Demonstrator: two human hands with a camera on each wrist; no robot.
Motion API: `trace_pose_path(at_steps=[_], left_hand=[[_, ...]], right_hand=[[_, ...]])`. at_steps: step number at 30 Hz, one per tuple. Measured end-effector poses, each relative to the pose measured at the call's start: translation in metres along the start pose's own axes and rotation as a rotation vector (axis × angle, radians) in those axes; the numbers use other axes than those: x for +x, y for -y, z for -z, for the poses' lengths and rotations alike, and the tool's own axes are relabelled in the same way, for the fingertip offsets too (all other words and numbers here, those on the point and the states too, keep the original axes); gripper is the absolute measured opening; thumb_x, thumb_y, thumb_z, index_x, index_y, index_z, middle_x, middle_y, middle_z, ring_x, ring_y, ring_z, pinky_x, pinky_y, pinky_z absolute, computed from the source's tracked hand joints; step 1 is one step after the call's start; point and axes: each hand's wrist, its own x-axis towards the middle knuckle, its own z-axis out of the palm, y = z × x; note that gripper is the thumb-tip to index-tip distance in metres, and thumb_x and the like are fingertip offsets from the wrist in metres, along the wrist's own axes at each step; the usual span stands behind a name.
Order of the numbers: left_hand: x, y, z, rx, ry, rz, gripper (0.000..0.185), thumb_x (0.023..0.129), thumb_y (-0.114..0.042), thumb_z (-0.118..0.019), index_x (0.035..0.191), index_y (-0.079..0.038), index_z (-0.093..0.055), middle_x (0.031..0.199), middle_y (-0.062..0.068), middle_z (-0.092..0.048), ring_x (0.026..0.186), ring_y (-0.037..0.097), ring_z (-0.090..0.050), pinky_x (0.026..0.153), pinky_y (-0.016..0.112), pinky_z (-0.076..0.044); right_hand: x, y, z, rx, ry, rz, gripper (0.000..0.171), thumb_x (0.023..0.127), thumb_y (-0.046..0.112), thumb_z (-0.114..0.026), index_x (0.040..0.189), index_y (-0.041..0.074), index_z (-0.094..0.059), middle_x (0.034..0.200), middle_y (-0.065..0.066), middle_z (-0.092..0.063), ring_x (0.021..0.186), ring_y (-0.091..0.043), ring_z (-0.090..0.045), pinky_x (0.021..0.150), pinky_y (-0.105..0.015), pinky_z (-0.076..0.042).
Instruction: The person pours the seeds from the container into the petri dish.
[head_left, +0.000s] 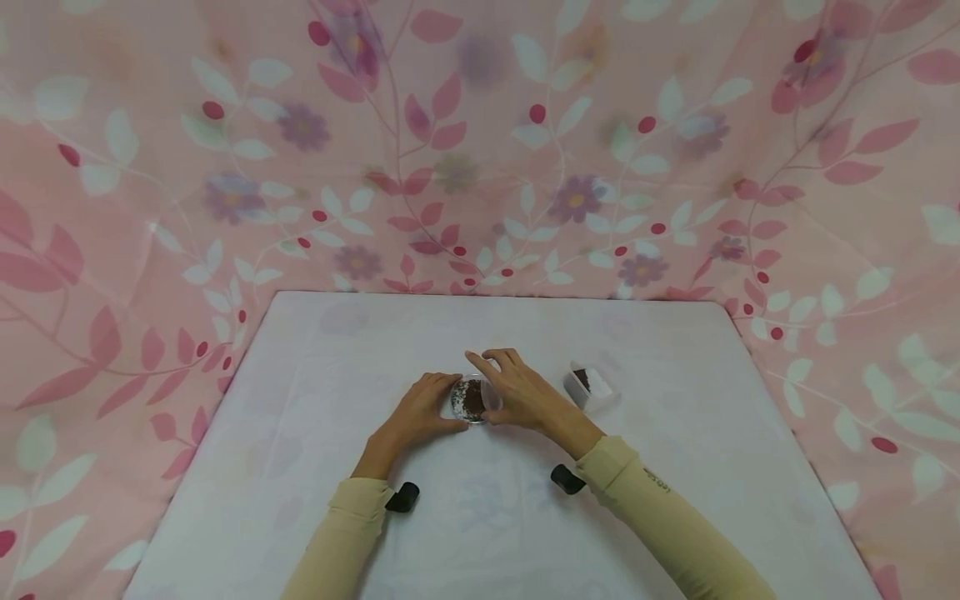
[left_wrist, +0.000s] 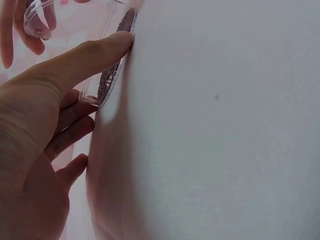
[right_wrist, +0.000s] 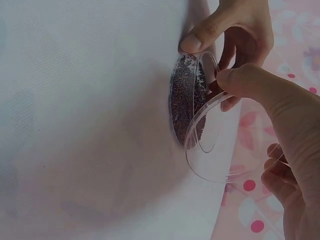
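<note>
A clear round petri dish (head_left: pixel 459 407) with dark brown granules (head_left: pixel 474 398) inside rests on the white tabletop. My left hand (head_left: pixel 422 410) holds it from the side, thumb at the near rim and fingers around the far side; the thumb (left_wrist: pixel 95 57) shows against its wall in the left wrist view. Pinched between thumb and fingers of my right hand (head_left: pixel 525 394) is a clear round lid (right_wrist: pixel 194 167), tilted beside the dish's right edge. In the right wrist view the lid partly overlaps the dish, and granules show through it.
To the right of my right hand stands a small translucent container (head_left: pixel 577 388) with dark matter and something white in it. A white cloth covers the table (head_left: pixel 465 533). Pink floral fabric (head_left: pixel 480 167) hangs behind. Black wrist-worn pieces (head_left: pixel 405 497) project inward at both sleeves.
</note>
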Motion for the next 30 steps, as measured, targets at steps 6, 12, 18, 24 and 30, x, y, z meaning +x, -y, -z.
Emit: trace_pose_path(at_steps=[6, 12, 18, 24, 30], left_hand=[[0.000, 0.001, -0.001, -0.007, -0.012, -0.011, 0.085, 0.071, -0.046, -0.086, 0.142, -0.014, -0.051, 0.138, 0.005, -0.058, 0.131, 0.024, -0.049, 0.111, 0.048, -0.038], [0.000, 0.001, -0.001, -0.006, -0.009, -0.011, 0.085, 0.072, -0.047, -0.085, 0.142, -0.013, -0.051, 0.139, 0.006, -0.058, 0.132, 0.024, -0.049, 0.111, 0.049, -0.038], [0.000, 0.001, 0.000, 0.020, -0.016, -0.026, 0.084, 0.072, -0.049, -0.084, 0.141, -0.012, -0.052, 0.137, 0.006, -0.059, 0.130, 0.024, -0.050, 0.110, 0.048, -0.039], [0.000, 0.000, 0.000, 0.016, -0.019, -0.025, 0.083, 0.072, -0.050, -0.083, 0.140, -0.012, -0.053, 0.136, 0.005, -0.059, 0.130, 0.023, -0.050, 0.111, 0.047, -0.039], [-0.001, 0.000, 0.000, 0.013, -0.025, -0.021, 0.084, 0.073, -0.050, -0.083, 0.141, -0.013, -0.052, 0.138, 0.005, -0.058, 0.131, 0.023, -0.049, 0.111, 0.048, -0.039]], right_hand=[[0.004, 0.001, -0.004, 0.013, -0.027, 0.027, 0.103, 0.070, 0.040, -0.087, 0.153, 0.014, -0.032, 0.133, -0.013, -0.051, 0.124, -0.031, -0.048, 0.097, -0.040, -0.051], [0.008, 0.001, -0.010, 0.047, -0.011, -0.008, 0.099, 0.070, 0.041, -0.087, 0.150, 0.017, -0.036, 0.135, -0.011, -0.048, 0.122, -0.030, -0.047, 0.092, -0.039, -0.054], [0.011, 0.002, -0.011, 0.052, 0.002, -0.038, 0.082, 0.069, 0.042, -0.086, 0.137, 0.017, -0.048, 0.133, -0.009, -0.050, 0.120, -0.028, -0.049, 0.093, -0.040, -0.054], [0.012, 0.002, -0.012, 0.112, 0.022, -0.070, 0.068, 0.069, 0.041, -0.086, 0.125, 0.017, -0.055, 0.131, -0.007, -0.050, 0.118, -0.028, -0.050, 0.097, -0.041, -0.052], [0.014, 0.001, -0.014, 0.116, 0.021, -0.049, 0.068, 0.070, 0.042, -0.085, 0.125, 0.017, -0.055, 0.131, -0.007, -0.051, 0.119, -0.028, -0.049, 0.098, -0.042, -0.051]])
